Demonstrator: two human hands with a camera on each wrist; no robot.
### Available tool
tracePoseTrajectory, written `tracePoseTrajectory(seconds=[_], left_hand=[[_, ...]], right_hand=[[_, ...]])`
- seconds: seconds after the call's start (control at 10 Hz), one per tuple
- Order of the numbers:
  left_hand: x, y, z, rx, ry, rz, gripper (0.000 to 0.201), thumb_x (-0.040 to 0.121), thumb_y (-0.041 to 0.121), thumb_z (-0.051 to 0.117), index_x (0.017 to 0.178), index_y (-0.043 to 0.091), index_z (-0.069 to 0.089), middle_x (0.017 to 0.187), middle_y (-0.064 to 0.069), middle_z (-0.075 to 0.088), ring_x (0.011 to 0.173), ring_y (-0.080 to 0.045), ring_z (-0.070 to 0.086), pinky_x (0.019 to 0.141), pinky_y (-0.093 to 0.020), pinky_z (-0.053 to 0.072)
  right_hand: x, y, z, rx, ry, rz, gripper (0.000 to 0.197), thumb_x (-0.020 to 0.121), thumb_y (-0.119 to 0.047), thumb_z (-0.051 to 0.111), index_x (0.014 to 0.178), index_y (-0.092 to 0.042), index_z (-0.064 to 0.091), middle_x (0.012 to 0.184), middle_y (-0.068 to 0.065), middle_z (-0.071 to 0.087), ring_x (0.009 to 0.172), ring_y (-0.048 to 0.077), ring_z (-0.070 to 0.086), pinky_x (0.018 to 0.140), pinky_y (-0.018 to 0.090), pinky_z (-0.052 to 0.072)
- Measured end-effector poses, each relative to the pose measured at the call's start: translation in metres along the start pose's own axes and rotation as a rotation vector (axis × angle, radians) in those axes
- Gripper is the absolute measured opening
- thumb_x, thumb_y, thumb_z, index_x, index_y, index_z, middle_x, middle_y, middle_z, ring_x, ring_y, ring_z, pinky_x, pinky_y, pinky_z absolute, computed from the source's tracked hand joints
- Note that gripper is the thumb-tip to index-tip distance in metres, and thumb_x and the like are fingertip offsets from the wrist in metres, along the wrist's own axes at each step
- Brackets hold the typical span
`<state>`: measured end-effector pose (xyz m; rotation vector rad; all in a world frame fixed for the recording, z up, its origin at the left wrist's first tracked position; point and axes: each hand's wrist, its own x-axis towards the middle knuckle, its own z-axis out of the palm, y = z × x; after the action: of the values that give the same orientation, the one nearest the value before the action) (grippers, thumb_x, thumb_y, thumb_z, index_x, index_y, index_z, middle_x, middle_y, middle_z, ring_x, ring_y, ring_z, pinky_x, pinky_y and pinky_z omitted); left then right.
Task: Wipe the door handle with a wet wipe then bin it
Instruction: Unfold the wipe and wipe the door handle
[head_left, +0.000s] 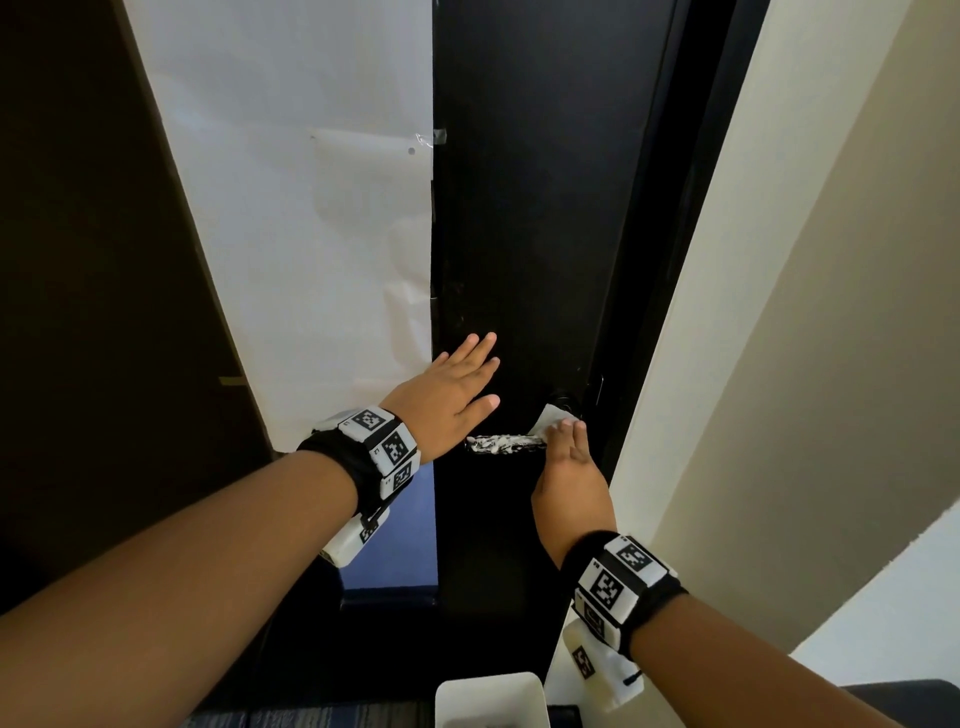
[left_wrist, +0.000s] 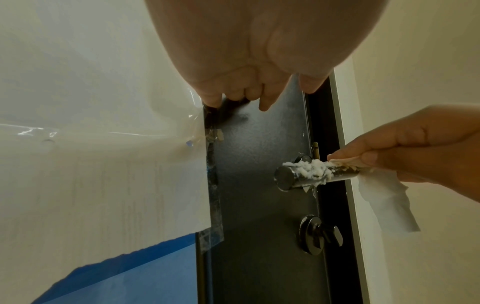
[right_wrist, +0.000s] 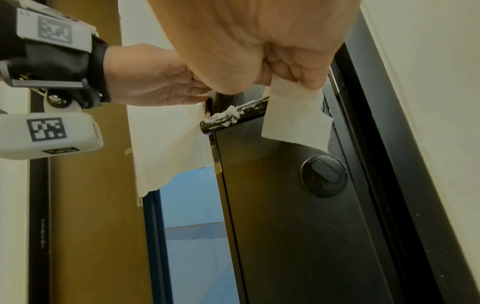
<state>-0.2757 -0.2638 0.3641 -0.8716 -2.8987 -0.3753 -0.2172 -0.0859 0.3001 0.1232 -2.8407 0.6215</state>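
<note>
A black lever door handle (head_left: 506, 446) (left_wrist: 309, 176) (right_wrist: 233, 117), smeared with white foam, sticks out from the black door (head_left: 530, 234). My right hand (head_left: 569, 467) (left_wrist: 405, 152) (right_wrist: 275, 67) grips its inner end through a white wet wipe (head_left: 553, 418) (left_wrist: 384, 203) (right_wrist: 293, 121), whose loose corner hangs below the handle. My left hand (head_left: 457, 389) (left_wrist: 249, 61) (right_wrist: 155, 82) lies flat on the door above and left of the handle, fingers straight.
A round thumb-turn lock (left_wrist: 318, 234) (right_wrist: 323, 175) sits under the handle. White paper (head_left: 311, 208) is taped over the door's glass panel to the left. A cream wall (head_left: 805, 312) stands close on the right. A white bin (head_left: 491, 699) stands on the floor below.
</note>
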Motion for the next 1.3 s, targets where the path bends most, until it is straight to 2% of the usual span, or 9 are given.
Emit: tracePoseTrajectory(seconds=[0.2,0.4,0.6,0.8,1.0,1.2,1.3], left_hand=[[0.001,0.001,0.002,0.011,0.008,-0.004,0.057,0.100,0.039,0.025,0.150,0.015,0.012,0.159,0.004,-0.010,0.144,-0.008,-0.014,0.120,-0.034,0.001],[0.001,0.001,0.000,0.001,-0.005,-0.011,0.056,0.100,0.039,0.025,0.150,0.015,0.012,0.160,0.004,-0.008,0.145,-0.008,-0.013,0.120,-0.035,0.002],[-0.002,-0.001,-0.001,-0.040,-0.034,-0.021,0.056,0.100,0.038,0.026,0.150,0.016,0.013,0.160,0.005,-0.007,0.145,-0.007,-0.011,0.120,-0.034,0.002],[-0.005,-0.005,-0.001,-0.069,-0.035,-0.023,0.054,0.100,0.037,0.026,0.149,0.016,0.015,0.160,0.006,-0.004,0.145,-0.007,-0.009,0.120,-0.034,0.001],[-0.005,-0.005,-0.002,-0.095,-0.038,-0.029,0.054,0.101,0.037,0.026,0.149,0.017,0.015,0.160,0.006,-0.004,0.145,-0.006,-0.009,0.120,-0.033,0.001],[-0.006,-0.006,0.000,-0.102,-0.031,-0.029,0.053,0.101,0.036,0.026,0.149,0.017,0.016,0.160,0.006,-0.004,0.145,-0.006,-0.009,0.120,-0.032,0.000],[-0.005,-0.006,-0.001,-0.094,-0.030,-0.027,0.053,0.101,0.035,0.026,0.149,0.017,0.015,0.160,0.006,-0.005,0.145,-0.006,-0.009,0.119,-0.032,0.000]], right_hand=[[-0.005,-0.008,-0.001,-0.045,-0.020,-0.037,0.057,0.095,0.000,0.035,0.148,0.001,0.014,0.159,0.019,0.013,0.148,0.027,0.004,0.119,0.033,0.015],[-0.005,-0.026,0.002,-0.089,-0.076,-0.039,0.056,0.096,-0.002,0.031,0.149,0.000,0.012,0.159,0.020,0.011,0.148,0.028,0.003,0.120,0.033,0.012],[-0.005,-0.030,0.006,-0.016,-0.051,-0.019,0.058,0.094,0.001,0.037,0.148,-0.002,0.018,0.159,0.017,0.014,0.148,0.026,0.003,0.118,0.032,0.016],[-0.009,-0.039,0.009,-0.030,-0.067,-0.070,0.058,0.093,0.002,0.034,0.148,0.005,0.013,0.158,0.023,0.011,0.148,0.031,0.002,0.121,0.036,0.013],[-0.009,-0.044,0.019,0.024,-0.026,-0.100,0.058,0.091,0.005,0.037,0.146,0.008,0.017,0.155,0.028,0.014,0.147,0.035,0.005,0.121,0.038,0.014],[-0.008,-0.048,0.032,0.084,0.024,-0.117,0.059,0.089,0.009,0.039,0.145,0.008,0.021,0.155,0.027,0.018,0.147,0.035,0.007,0.119,0.034,0.015],[-0.008,-0.052,0.038,0.100,0.091,-0.136,0.057,0.086,0.011,0.044,0.141,0.011,0.029,0.151,0.030,0.026,0.144,0.040,0.015,0.116,0.038,0.021]])
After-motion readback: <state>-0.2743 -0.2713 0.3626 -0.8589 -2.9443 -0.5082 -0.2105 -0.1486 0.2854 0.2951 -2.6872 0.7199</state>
